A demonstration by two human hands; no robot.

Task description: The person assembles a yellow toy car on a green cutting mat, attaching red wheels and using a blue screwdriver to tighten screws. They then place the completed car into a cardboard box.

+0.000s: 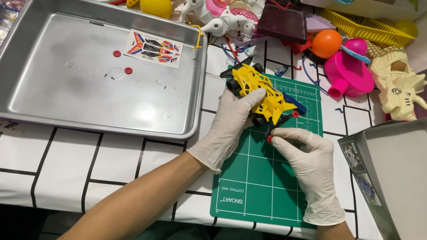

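both my forearms reach over a white gridded cloth [71, 156] onto a green mat [262, 187]. i see a steel tray [88, 114] left, toys behind. my left hand [229, 122] grips the yellow car [261, 93] with black wheels on the mat; my right hand [307, 157] pinches a small red part [270, 139] beside it.

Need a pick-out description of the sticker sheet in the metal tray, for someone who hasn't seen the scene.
Start at the big metal tray left of the green cutting mat. Near its far rim lies a small white rectangular sticker sheet with red, blue and yellow shapes. It is the tray's only flat paper item; the two small red rings beside it are round.
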